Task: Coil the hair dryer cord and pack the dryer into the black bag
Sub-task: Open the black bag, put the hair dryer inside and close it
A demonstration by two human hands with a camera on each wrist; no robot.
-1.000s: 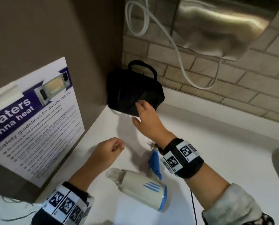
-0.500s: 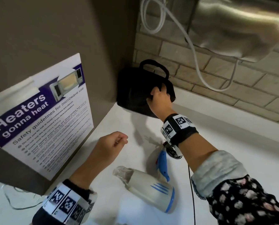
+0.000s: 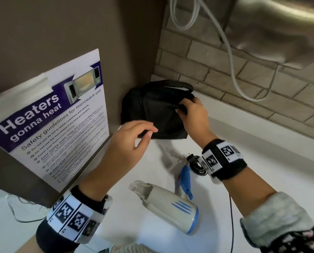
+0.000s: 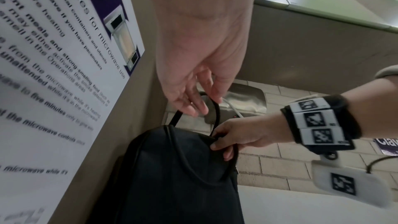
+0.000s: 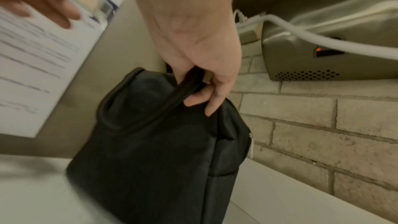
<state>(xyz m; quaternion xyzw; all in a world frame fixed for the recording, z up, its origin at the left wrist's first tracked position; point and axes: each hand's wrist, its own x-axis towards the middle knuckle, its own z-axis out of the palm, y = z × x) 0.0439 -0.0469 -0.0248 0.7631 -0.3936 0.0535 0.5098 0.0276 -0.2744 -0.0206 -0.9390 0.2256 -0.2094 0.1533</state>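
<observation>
Within the last second the right hand (image 3: 193, 117) had curled around a handle of the soft black fabric bag (image 3: 158, 114) while the loosely spread left hand (image 3: 132, 141) reached its corner, suggesting unzipping came next, the cream-and-blue hair dryer (image 3: 170, 207) lying coiled-corded on the white counter (image 3: 262, 161).

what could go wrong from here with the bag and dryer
1. The right hand grips only one handle of the black bag; pulled toward the person, the bag could sweep into the hair dryer lying loose on the counter.
2. The coiled cord looks unsecured and may unravel when the dryer is lifted.
3. The left hand is not yet holding the bag, so it may tip.
</observation>
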